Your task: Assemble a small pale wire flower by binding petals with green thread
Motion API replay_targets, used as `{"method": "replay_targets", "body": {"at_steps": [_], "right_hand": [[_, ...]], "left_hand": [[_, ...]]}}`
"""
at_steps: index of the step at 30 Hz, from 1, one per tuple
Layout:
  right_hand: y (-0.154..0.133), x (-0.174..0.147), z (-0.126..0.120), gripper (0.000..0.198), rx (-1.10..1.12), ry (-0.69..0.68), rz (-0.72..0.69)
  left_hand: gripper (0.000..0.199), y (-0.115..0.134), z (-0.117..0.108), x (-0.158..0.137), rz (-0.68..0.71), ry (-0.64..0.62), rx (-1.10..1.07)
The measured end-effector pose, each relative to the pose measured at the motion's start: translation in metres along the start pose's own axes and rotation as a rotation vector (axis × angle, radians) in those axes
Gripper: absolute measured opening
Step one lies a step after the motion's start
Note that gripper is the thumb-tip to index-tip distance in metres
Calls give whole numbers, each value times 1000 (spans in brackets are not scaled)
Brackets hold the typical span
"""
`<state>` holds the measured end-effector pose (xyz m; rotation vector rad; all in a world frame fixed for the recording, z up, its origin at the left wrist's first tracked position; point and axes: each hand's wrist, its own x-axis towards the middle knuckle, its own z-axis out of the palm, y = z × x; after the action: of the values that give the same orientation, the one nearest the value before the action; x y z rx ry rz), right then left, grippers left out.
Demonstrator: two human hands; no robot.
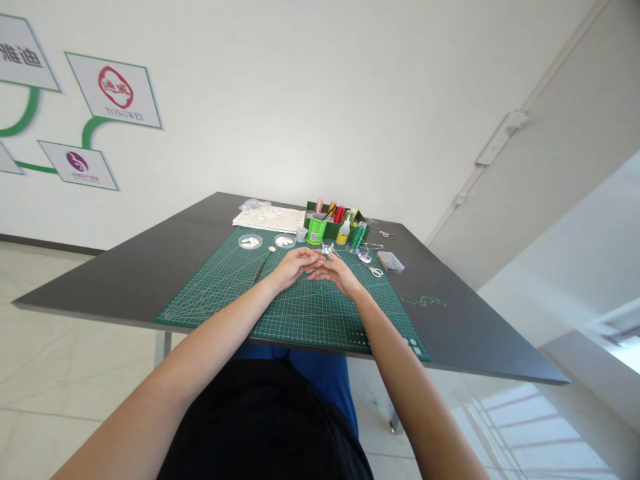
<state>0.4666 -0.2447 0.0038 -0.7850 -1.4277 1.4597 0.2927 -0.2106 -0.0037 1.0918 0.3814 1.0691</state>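
My left hand [296, 265] and my right hand [338, 272] meet over the green cutting mat [210, 293]. Between their fingertips is a small pale, bluish-white flower-like piece [327, 250], too small to make out in detail. The fingers of both hands are closed around it, and partly hide it. Just beyond it stands a green can [317, 229]. A thin dark stick with a pale flower-like tip [271, 250] lies left of my left hand. Right of my right hand are white-handled scissors [375, 272] and a small purple-and-white piece [365, 258].
Two round dishes [251, 241] with white pieces and a small jar [301, 234] sit behind my hands. A dark green box [330, 231] holds colored spools, beside a glue bottle [343, 233]. A clear case [391, 261] and green thread [424, 301] lie right. White sheets [273, 218] lie behind.
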Motion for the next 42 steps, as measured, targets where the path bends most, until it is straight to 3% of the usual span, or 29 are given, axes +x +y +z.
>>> {"method": "replay_targets", "body": {"at_steps": [7,12,26,31,38,42], "right_hand": [[2,-1,11,44,193,73,-27],[5,3,16,38,199,164,-116],[11,10,23,43,249,354,-78],[12,10,25,40,243,441,-101],[6,11,9,33,245,484,-159],[0,11,-12,32,258,561,-230]], "left_hand": [[26,-3,1,-1,33,-34,57],[28,-6,-1,0,6,-40,38],[33,-13,-2,4,40,32,70],[33,-15,-3,3,49,97,248],[25,-8,-5,5,49,78,497],[14,-4,-17,7,169,260,928]]}}
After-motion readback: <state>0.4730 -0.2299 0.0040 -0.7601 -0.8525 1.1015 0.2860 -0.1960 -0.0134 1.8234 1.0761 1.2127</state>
